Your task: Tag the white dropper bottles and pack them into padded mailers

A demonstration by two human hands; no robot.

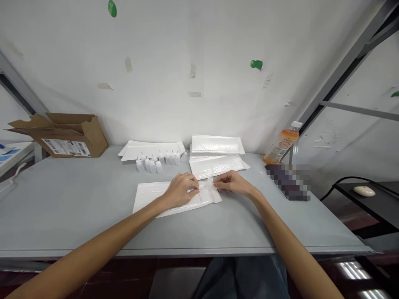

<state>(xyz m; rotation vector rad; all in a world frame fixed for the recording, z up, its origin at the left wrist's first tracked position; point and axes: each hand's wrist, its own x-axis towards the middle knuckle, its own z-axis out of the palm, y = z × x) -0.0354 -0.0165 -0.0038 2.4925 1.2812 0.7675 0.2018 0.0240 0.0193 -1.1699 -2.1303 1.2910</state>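
A white bubble mailer (149, 194) lies flat on the grey table in front of me. My left hand (182, 189) rests over its right half, fingertips pinched together at the mailer near its open end. My right hand (232, 182) pinches a small translucent piece of plastic (209, 183) just above that same end; its exact kind is unclear. Behind the mailer stand several small white dropper bottles (152, 166) with thin tips. More white bubble mailers (218, 145) are stacked near the wall, and others (146, 149) lie to the left behind the bottles.
An open cardboard box (96, 137) stands at the back left of the table (77, 199). At the right, an orange drink bottle (282, 145) leans by the metal frame, with a blurred dark object (288, 182) before it. A white mouse (364, 191) sits on a side shelf.
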